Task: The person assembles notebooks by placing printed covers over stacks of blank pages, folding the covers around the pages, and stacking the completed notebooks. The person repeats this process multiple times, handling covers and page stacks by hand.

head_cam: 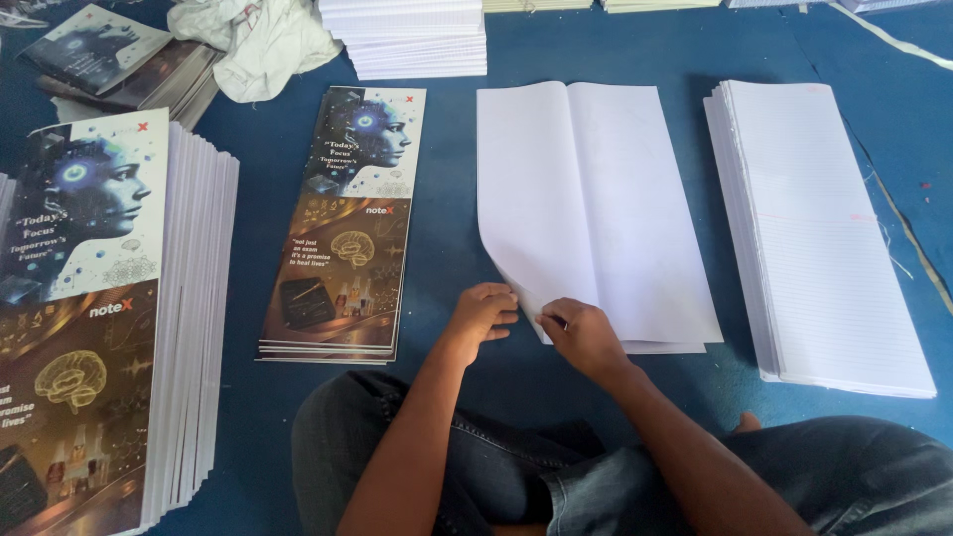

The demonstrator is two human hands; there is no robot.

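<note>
Left hand [483,313]: fingers curled, pinching the lifted lower-left corner of the folded white sheets [596,213] at frame centre
Right hand [584,335]: pressed on the same corner, fingers closed on the paper edge
Printed covers [347,228]: small pile just left of the sheets
Ruled paper stack [829,238]: right side, on the blue cloth [447,228]

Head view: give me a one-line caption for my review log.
Seated person's left hand and right hand pinch the near corner of folded white sheets on a blue surface, between printed covers and a lined-paper stack.
</note>
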